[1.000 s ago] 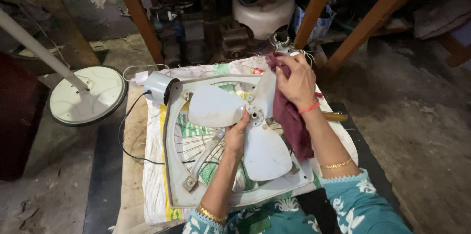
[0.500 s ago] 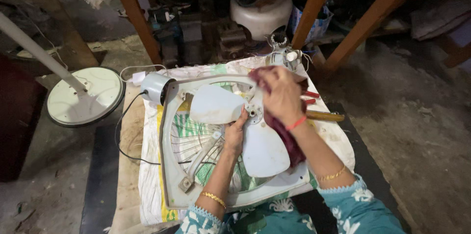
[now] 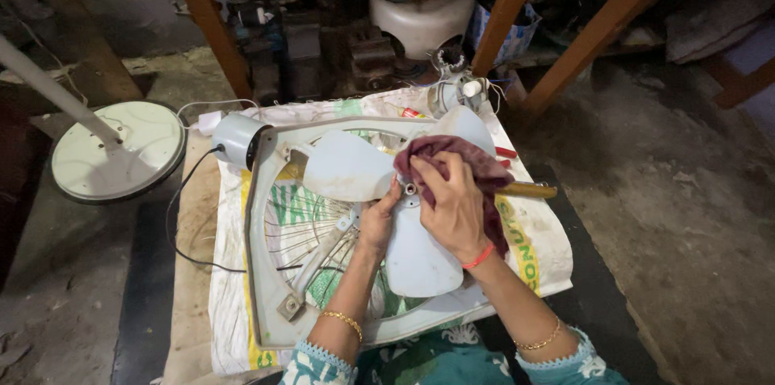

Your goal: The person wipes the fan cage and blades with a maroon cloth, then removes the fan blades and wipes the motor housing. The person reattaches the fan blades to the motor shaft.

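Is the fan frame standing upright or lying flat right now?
Lying flat. The fan frame rests face-up on the sack, blades on top, with the left hand at the hub and the right hand pressing a cloth on them.

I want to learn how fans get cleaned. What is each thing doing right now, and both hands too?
Fan frame: lying flat on the printed sack.
Fan blades: pale, bare, no guard over them.
Maroon cloth: bunched, pressed on a blade.
Right hand: gripping the cloth.
Left hand: resting at the hub, holding nothing.
Printed sack: spread out under the frame.
Stand base: on the floor, apart from the fan.
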